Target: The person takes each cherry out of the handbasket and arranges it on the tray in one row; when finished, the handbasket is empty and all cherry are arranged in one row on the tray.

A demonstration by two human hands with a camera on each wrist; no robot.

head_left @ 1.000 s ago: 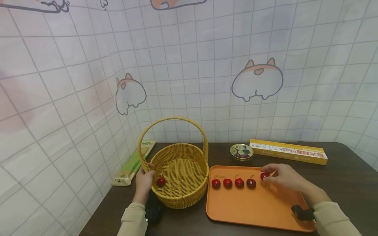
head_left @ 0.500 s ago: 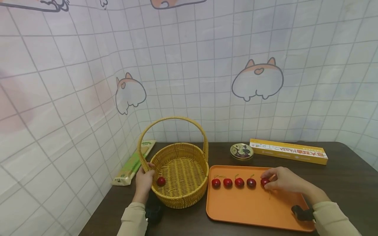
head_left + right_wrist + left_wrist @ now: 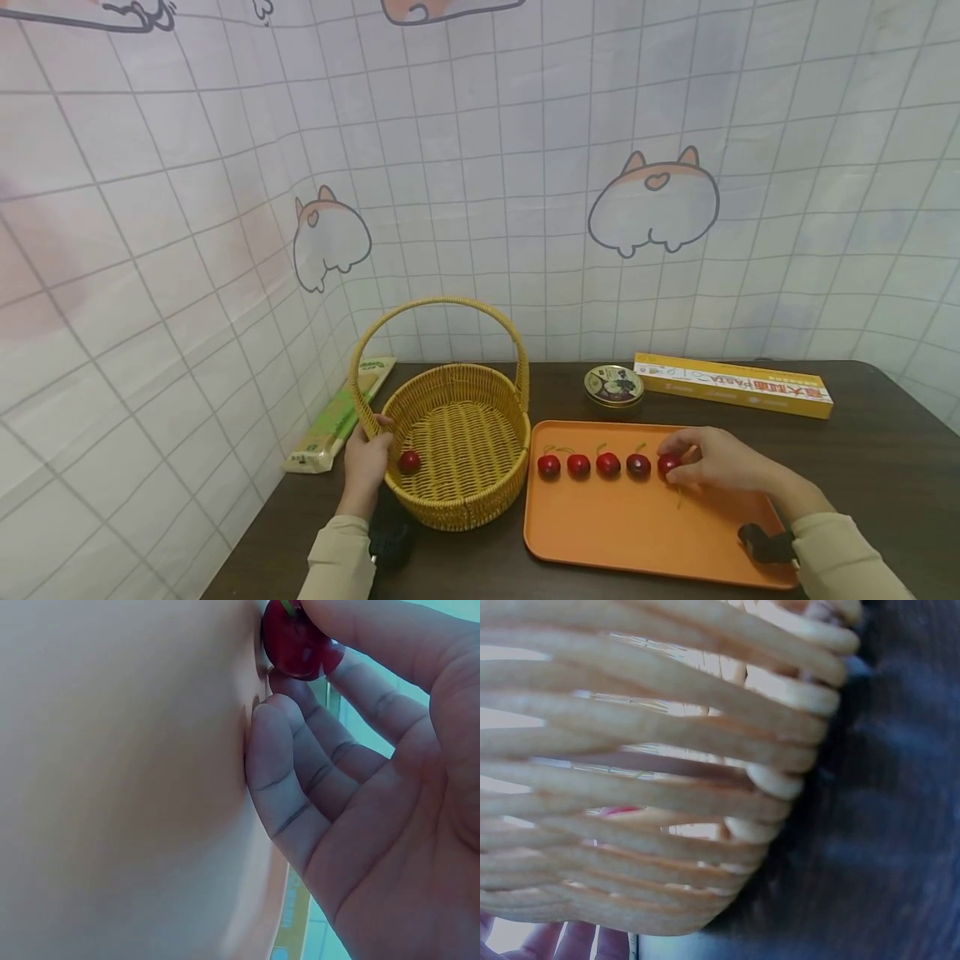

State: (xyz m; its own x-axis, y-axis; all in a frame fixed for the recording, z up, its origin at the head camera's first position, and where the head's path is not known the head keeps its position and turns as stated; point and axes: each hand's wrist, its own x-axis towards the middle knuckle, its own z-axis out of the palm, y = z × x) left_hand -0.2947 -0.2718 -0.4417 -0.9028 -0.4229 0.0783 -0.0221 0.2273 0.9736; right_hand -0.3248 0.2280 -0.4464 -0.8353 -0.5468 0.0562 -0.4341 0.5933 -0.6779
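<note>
My left hand [image 3: 367, 467] grips the left side of a yellow wicker basket [image 3: 462, 510], at the foot of its tall handle. One red cherry [image 3: 409, 462] lies inside the basket near that hand. On an orange tray [image 3: 622, 529] to the right, several cherries [image 3: 608, 465] with stems stand in a row. At the row's right end my right hand [image 3: 720, 460] pinches another cherry [image 3: 296, 641] between thumb and fingers, close over the tray. In the right wrist view the other fingertips [image 3: 270, 739] rest at the tray surface. The left wrist view is filled mostly by the basket's woven wall [image 3: 652, 780].
Behind the tray stand a round tin [image 3: 613, 387] and a long yellow pasta box [image 3: 735, 385]. A green packet [image 3: 337, 421] lies left of the basket. Everything is on a dark table [image 3: 450, 575] against a white gridded curtain [image 3: 480, 208].
My right hand has moved slightly down and then left with its cherry, bringing it level with the row on the tray. The left hand and basket have stayed still.
</note>
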